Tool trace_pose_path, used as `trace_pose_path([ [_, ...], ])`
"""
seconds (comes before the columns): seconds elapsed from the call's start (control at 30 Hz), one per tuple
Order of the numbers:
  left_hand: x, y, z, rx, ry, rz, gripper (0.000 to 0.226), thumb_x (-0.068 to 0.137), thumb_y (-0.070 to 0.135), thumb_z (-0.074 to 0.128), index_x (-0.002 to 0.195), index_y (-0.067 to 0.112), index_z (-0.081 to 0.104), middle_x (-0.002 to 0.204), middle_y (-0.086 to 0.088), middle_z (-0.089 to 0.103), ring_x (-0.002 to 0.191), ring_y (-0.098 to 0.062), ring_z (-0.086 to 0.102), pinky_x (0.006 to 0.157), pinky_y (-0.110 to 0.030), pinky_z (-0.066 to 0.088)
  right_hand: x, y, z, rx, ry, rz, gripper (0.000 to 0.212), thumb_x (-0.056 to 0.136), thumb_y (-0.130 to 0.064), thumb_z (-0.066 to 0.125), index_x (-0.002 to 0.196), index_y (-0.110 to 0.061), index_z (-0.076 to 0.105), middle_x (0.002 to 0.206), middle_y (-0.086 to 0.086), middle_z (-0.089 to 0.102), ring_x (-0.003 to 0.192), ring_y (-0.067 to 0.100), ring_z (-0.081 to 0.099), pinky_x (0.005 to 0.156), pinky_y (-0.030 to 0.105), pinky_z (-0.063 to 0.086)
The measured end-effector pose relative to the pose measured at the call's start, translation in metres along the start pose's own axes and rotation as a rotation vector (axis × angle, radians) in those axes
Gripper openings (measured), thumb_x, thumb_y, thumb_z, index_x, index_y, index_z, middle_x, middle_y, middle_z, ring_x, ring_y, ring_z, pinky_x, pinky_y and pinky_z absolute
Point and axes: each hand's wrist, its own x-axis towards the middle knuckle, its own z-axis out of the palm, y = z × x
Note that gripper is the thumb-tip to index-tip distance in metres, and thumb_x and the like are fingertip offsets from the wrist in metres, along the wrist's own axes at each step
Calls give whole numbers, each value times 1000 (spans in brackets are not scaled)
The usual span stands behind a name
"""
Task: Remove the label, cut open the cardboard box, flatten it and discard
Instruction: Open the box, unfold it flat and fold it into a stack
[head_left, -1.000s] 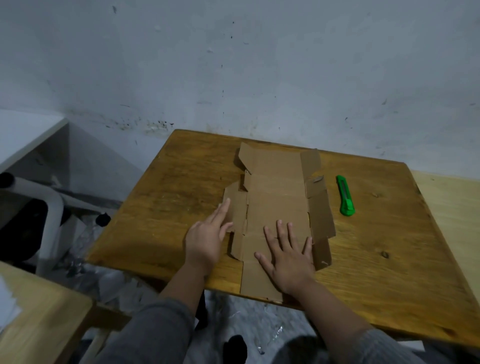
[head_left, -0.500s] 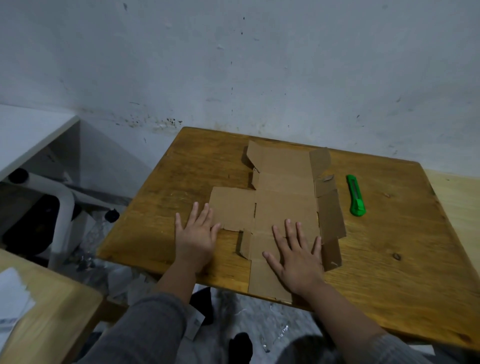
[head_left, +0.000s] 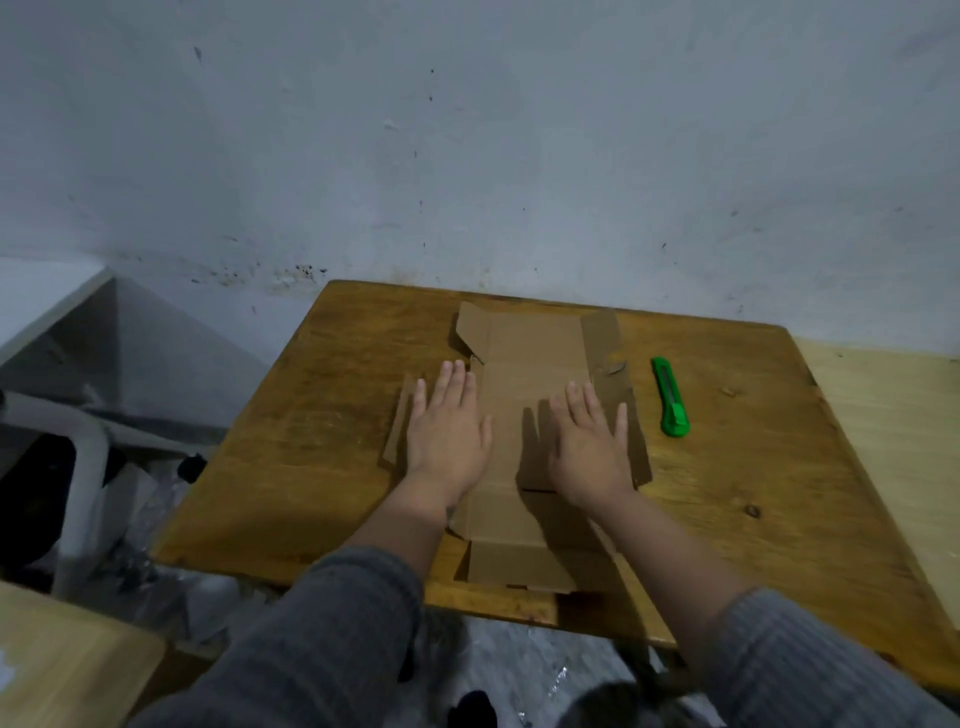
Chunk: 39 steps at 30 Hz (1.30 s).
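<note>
Pale, scuffed wall is filling the far half of the view, and below it a wooden table (head_left: 753, 467) is carrying the work. Lying opened out on that table is the cardboard box (head_left: 530, 395), its panels spread from the far edge to the near edge, where the last panel is reaching the table's lip. Both hands are lying on it, palms down. The left hand (head_left: 449, 431) is pressing the left side flap with straight fingers held close together; the right hand (head_left: 589, 447) is pressing the middle and right panels with fingers spread slightly apart. Neither hand is gripping anything.

A green utility knife (head_left: 671, 397) is lying to the right of the cardboard, apart from it and untouched, which suggests the cutting is finished. No label is showing on the brown face turned up. Judging by this, the flattening step is in hand: the far left flap is standing up a little along its crease, and the near flaps are lifting too.

Next, the raised flaps are probably needing a firm press along their folds, and then the sheet is wanting to be gathered up with both hands and carried to a bin, which is not in view.
</note>
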Motion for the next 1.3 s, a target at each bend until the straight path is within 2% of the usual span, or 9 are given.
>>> trace_pose_path([
  [0.17,16,11,26,73,-103,73,68,98,50,19,151,12,-1,160,-7,-9,146,-20,-13,118,-52,-2,34,34,11,-199,-102,94,60,98,-42,19,150,-15,6,159,8,-8,145,25,-18,109,62,-15],
  [0.33,26,-4,58,49,-177,1,85,89,69,7,149,12,-12,158,-7,-19,144,-21,-20,115,-53,-12,46,62,35,-152,-157,196,63,96,-50,12,150,-19,1,159,5,-11,145,23,-18,107,63,-18],
  [0.5,19,-15,79,-48,11,58,90,87,71,14,148,6,26,156,-11,21,146,-24,15,116,-58,6,47,74,52,-27,-43,185,61,98,-47,18,150,-17,11,160,5,5,147,22,-1,115,52,-4],
  [0.67,20,-13,82,-49,27,19,89,84,73,21,147,10,30,156,-7,26,146,-20,17,116,-56,8,93,77,43,331,261,327,52,97,-32,41,144,-12,32,144,13,42,133,30,33,109,42,28],
  [0.77,21,-12,83,-44,-2,-24,92,82,75,16,150,14,18,159,-3,13,147,-16,3,117,-54,1,127,79,33,576,355,431,51,94,-24,51,143,-17,37,131,16,54,124,31,42,101,38,38],
  [0.9,26,-12,84,-87,10,-49,93,81,78,15,151,17,13,160,0,5,147,-14,-3,117,-53,-3,158,86,22,943,347,561,43,93,-16,54,136,-17,49,132,9,58,121,23,54,85,16,38],
  [1.07,38,-13,85,-91,55,-48,94,81,77,19,149,13,23,159,-3,14,147,-16,5,117,-54,0,168,87,8,1121,488,616,37,90,-7,56,126,-16,59,125,4,63,116,15,58,96,22,44],
  [1.23,41,-16,88,-78,103,15,87,84,73,29,142,9,41,154,-9,29,144,-22,22,115,-54,6,150,90,-7,1228,533,640,38,86,-8,63,121,-21,62,94,3,67,77,17,62,77,35,55],
  [1.3,39,-15,88,-73,115,33,83,86,70,31,139,8,44,152,-11,33,143,-24,25,115,-55,7,137,92,-8,1269,526,643,37,85,-6,64,120,-18,62,99,4,67,76,16,60,70,32,54],
])
